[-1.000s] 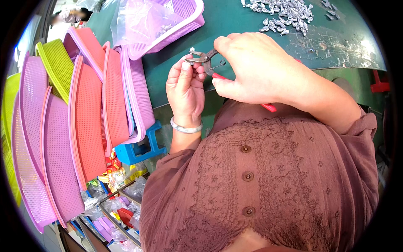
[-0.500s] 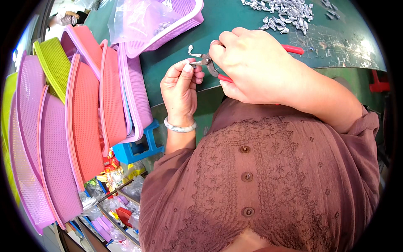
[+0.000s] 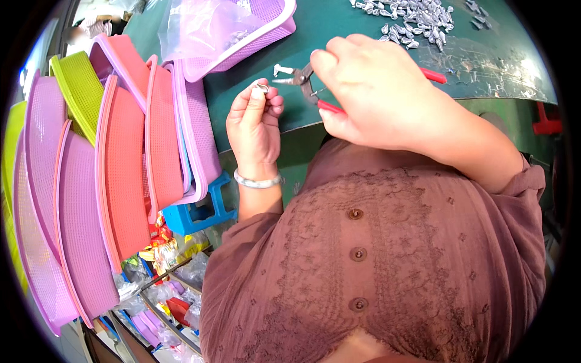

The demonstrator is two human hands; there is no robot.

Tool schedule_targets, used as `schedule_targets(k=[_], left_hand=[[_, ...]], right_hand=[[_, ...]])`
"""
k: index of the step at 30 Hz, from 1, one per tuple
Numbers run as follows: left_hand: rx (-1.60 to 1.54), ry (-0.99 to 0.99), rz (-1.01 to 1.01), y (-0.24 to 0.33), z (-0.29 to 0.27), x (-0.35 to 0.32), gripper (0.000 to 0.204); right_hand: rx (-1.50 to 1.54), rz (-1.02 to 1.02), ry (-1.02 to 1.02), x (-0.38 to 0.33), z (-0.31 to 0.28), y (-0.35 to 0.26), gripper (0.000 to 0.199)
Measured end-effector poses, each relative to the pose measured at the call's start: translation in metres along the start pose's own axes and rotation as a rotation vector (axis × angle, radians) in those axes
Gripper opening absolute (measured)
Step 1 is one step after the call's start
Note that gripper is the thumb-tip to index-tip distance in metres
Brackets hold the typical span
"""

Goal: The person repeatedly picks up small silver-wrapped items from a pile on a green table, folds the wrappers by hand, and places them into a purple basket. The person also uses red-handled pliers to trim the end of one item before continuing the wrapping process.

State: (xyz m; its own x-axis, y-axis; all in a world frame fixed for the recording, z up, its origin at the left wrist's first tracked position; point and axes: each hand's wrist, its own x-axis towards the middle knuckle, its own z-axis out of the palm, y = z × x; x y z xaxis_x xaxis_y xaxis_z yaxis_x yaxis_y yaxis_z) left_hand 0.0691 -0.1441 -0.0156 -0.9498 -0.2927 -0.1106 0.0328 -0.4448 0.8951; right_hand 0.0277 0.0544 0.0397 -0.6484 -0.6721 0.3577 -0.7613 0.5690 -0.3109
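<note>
My left hand (image 3: pixel 254 130) is closed, pinching a small curved silver metal piece (image 3: pixel 262 88) between thumb and forefinger. In my right hand (image 3: pixel 375 91) is a pair of pliers (image 3: pixel 301 78) with red handles. Their jaws point left and stand slightly apart from my left fingertips, a short gap to the right of the metal piece. A small silver-grey piece (image 3: pixel 278 71) shows right by the jaw tips; whether it lies on the table or touches the jaws I cannot tell. A pile of small silver-grey teardrop-shaped pieces (image 3: pixel 417 24) lies on the table beyond my right hand.
The green table (image 3: pixel 339 27) has a worn front edge. A purple basket (image 3: pixel 242 51) with a clear plastic bag stands at the back left. Stacked purple, coral and green baskets (image 3: pixel 124 175) fill the left side, near a blue stool (image 3: pixel 206 209). Grey bits (image 3: pixel 478 15) lie far right.
The pliers have drawn back to the right, off the left fingertips. My left hand has shifted slightly left, and the curved metal piece now shows between its fingers.
</note>
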Motion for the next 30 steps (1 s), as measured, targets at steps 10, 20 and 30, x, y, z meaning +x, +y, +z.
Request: schedule_targets(k=[10,20,30], left_hand=[[-0.436,-0.215,-0.268,0.0015,0.0007,0.0006,0.019],[-0.516,-0.213,-0.346,-0.0004,0.0025,-0.0005,0.020],[-0.312,-0.176,-0.276,0.0014,0.0064,-0.0061,0.027]], right_hand=[[0.089,0.049,0.073,0.0015,0.0027,0.0042,0.019],[0.118,0.084,-0.003,0.0013,0.0017,0.0028,0.028],[0.106,0.127,-0.089,-0.0030,-0.0007,0.0074,0.034]])
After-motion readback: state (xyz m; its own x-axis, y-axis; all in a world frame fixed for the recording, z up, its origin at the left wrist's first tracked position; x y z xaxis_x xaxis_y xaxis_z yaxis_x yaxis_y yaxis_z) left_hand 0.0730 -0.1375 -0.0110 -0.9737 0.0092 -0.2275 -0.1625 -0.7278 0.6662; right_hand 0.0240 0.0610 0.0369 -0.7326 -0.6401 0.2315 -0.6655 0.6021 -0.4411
